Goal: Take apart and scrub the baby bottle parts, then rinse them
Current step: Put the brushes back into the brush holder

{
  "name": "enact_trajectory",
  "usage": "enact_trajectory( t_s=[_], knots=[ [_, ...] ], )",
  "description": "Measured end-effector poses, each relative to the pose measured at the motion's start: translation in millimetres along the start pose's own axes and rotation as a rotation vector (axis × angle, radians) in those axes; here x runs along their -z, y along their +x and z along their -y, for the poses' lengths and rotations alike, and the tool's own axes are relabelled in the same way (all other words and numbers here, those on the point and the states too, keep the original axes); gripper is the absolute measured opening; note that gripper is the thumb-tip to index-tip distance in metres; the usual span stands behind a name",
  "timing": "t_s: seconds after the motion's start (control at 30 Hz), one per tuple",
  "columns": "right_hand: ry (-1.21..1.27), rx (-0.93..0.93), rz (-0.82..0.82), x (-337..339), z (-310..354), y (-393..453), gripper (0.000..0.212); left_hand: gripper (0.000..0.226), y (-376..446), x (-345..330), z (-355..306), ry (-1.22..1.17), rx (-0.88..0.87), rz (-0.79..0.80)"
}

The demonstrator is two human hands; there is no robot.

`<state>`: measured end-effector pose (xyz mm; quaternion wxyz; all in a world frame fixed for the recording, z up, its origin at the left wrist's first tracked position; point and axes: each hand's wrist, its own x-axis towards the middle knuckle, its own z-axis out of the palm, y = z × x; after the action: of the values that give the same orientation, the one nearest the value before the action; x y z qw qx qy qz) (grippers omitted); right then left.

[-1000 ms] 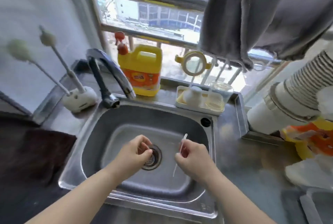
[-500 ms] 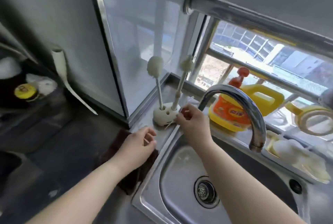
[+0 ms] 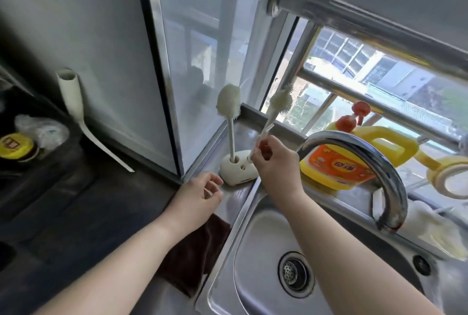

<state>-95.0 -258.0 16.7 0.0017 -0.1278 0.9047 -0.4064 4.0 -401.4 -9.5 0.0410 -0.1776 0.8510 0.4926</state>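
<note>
Sink (image 3: 253,251) fills the lower right of your view, drain (image 3: 295,274) in its floor, tap (image 3: 374,160) arching over it from the back ledge. Behind the tap: yellow jug (image 3: 354,160) w/ orange label and red pump, against the window. Dark cloth (image 3: 195,251) lies on the counter just left of the sink rim, partly under your left forearm.

At the sink's back-left corner sits a white holder (image 3: 238,169). Big brush (image 3: 229,104) stands upright in its left hole. Thin brush (image 3: 279,100) leans right, lower end at the holder's right side; can't tell if it's still seated in the hole.

Your right hand (image 3: 274,165) is at that thin brush, thumb and fingertips pinched on the lower stem, other fingers curled in. Your left hand (image 3: 200,195) hovers just left of the holder, not touching it, fingers loosely curled w/ a small pale sliver between them; can't tell what it is.

No bottle parts seen for sure; pale blurred items sit on the ledge far right.
</note>
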Motion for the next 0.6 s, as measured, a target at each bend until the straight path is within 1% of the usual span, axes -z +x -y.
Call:
enact_trajectory(
  t_s=[0.1,0.3,0.53,0.6],
  knots=[
    [-0.030,0.022,-0.012,-3,-3,0,0.006,0.011,2,1,3,-0.002,0.005,0.012],
    [0.013,0.062,-0.115,-2,-5,1,0.008,0.010,4,4,9,-0.020,0.012,0.000],
    [0.006,0.030,-0.081,-9,-11,2,0.005,0.011,4,3,10,-0.031,0.005,0.008],
    [-0.028,0.000,-0.024,-13,-14,3,0.004,0.010,3,4,11,-0.034,0.005,0.005]
  ],
)
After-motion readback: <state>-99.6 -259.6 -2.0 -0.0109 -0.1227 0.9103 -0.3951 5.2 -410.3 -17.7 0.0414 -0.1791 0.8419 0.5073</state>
